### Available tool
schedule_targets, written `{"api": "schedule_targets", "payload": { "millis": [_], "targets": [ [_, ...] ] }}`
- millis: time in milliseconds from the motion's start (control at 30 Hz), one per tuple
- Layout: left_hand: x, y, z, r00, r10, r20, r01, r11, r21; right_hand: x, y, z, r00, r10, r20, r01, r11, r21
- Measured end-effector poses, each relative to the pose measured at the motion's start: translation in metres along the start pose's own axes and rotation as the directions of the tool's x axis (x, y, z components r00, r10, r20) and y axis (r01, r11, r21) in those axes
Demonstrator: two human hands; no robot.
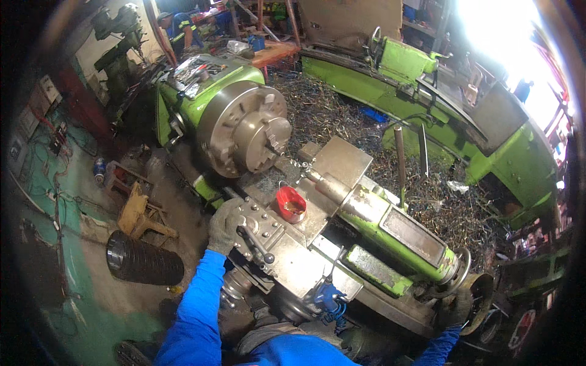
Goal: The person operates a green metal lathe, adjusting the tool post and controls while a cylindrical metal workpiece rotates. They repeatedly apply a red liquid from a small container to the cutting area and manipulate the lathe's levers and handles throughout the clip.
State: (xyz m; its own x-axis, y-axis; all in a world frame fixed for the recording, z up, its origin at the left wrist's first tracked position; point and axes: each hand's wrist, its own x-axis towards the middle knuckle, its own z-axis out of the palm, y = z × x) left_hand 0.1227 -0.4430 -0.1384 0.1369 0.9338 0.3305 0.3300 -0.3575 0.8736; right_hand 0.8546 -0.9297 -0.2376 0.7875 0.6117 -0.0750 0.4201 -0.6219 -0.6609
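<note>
A grey work glove covers my left hand [224,227], which rests against the left side of the lathe's tool post [259,227], beside its black-knobbed lever [256,245]. My right hand [455,308], also gloved, is at the lower rim of the tailstock handwheel [465,268]; its fingers look curled there, partly in shadow. From the green tailstock [397,232] a thin drill bit [292,161] points at the round metal workpiece [268,139] in the big chuck [226,122]. Between tool post and tailstock sits a red cut-open container [290,204] with brownish liquid inside.
Metal shavings [329,116] heap behind the lathe, before a second green machine [452,110]. Tools lie on the headstock [195,76]. A blue coiled hose [332,302] hangs close to my body. Left are a black ribbed cylinder [143,259] and a wooden stool [143,213]. Another person [179,29] stands far back.
</note>
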Motion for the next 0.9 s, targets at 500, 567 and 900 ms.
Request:
{"api": "schedule_targets", "payload": {
  "millis": [500,567,900],
  "targets": [
    [0.005,0.012,-0.007,0.995,-0.092,0.024,0.091,0.994,0.054,0.049,-0.005,0.095,0.998,0.037,-0.050,-0.017,0.937,0.350],
    [0.002,0.018,-0.002,0.996,-0.090,0.002,0.090,0.995,0.040,0.017,0.015,0.063,0.999,0.038,0.002,-0.037,0.938,0.344],
    [-0.003,0.017,0.002,0.985,-0.163,-0.057,0.165,0.986,0.037,0.136,-0.083,0.073,0.999,-0.009,-0.051,0.033,0.876,0.481]
  ]
}}
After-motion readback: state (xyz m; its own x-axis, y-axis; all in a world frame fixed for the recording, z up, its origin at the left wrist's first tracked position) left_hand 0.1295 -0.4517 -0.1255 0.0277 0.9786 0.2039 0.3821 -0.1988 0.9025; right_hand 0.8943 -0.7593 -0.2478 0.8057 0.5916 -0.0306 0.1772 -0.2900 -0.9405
